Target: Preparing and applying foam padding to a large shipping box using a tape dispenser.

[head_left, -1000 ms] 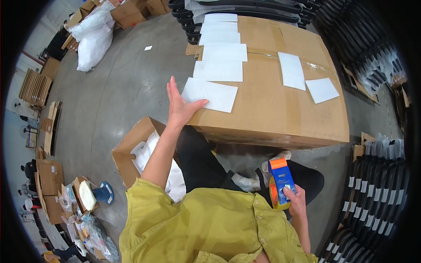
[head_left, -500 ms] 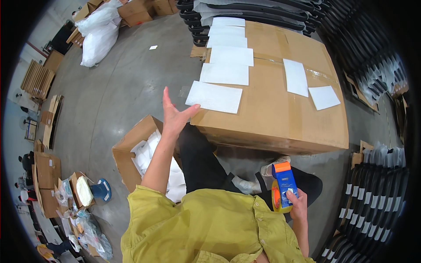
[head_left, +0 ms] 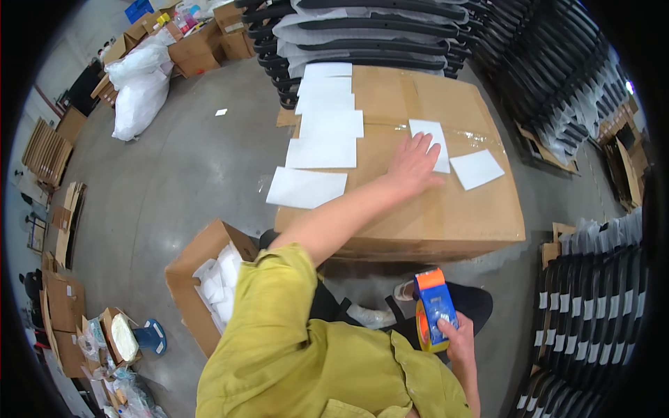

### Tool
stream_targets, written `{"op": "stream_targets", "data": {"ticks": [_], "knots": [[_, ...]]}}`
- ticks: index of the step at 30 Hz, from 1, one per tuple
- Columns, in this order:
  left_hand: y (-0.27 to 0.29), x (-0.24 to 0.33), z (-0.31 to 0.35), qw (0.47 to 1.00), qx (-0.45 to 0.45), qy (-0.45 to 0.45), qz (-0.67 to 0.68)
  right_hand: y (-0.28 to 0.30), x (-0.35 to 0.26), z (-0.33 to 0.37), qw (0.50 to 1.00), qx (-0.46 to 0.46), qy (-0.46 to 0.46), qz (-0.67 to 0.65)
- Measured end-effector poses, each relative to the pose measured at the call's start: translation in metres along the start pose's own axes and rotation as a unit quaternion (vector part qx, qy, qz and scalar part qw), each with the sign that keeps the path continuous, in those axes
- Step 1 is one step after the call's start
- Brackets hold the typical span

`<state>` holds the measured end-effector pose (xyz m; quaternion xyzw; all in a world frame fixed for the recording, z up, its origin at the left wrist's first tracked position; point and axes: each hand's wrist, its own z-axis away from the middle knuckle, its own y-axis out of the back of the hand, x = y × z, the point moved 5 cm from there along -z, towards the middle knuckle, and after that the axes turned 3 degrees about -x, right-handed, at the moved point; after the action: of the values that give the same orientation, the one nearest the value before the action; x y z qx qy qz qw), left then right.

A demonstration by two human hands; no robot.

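Observation:
A large closed cardboard box (head_left: 460, 212) stands in front of me. My left hand (head_left: 416, 166) reaches across it, open, with its fingers over a white foam-like sheet (head_left: 442, 159). Part of that sheet is hidden under the hand. To its right a second white sheet (head_left: 477, 169) lies tilted. Several more overlapping white sheets (head_left: 322, 153) run along the box's left side, the nearest one (head_left: 306, 188) set apart at an angle. Low at the right, my right hand (head_left: 458, 339) grips a blue and orange tape dispenser (head_left: 437, 305) loaded with a yellowish roll.
Beside my left leg sits an open carton (head_left: 182, 285) holding white sheets (head_left: 221, 282). Stacked black curved parts (head_left: 376, 24) in clear wrap rise behind the box, with more stacks (head_left: 585, 299) at the right. A blue stool (head_left: 151, 336) and a white bag (head_left: 143, 90) stand left.
My left hand has moved right, from near the closest sheet on the left to the upright sheet on the box's right half. The right hand still holds the tape dispenser. The view has shifted slightly.

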<state>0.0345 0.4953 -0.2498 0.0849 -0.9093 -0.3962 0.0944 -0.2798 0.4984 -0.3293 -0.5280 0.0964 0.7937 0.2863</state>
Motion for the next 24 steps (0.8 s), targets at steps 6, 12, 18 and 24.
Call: {"op": "stream_targets", "data": {"ticks": [6,12,18,24], "knots": [[-0.055,-0.016,-0.01,0.948,-0.315,0.036,0.007,0.015,-0.002,0.034,0.998,0.051,-0.008,-0.039],[0.037,0.03,0.025,0.985,-0.097,-0.083,-0.113,0.029,-0.002,0.025,0.999,0.017,0.024,-0.024],[0.055,0.076,0.072,0.961,-0.253,-0.052,-0.103,0.031,-0.008,0.027,0.998,-0.011,0.058,-0.015],[0.051,0.095,0.08,0.713,-0.378,0.298,0.509,0.02,-0.013,0.041,0.99,-0.08,0.11,-0.029]]}}
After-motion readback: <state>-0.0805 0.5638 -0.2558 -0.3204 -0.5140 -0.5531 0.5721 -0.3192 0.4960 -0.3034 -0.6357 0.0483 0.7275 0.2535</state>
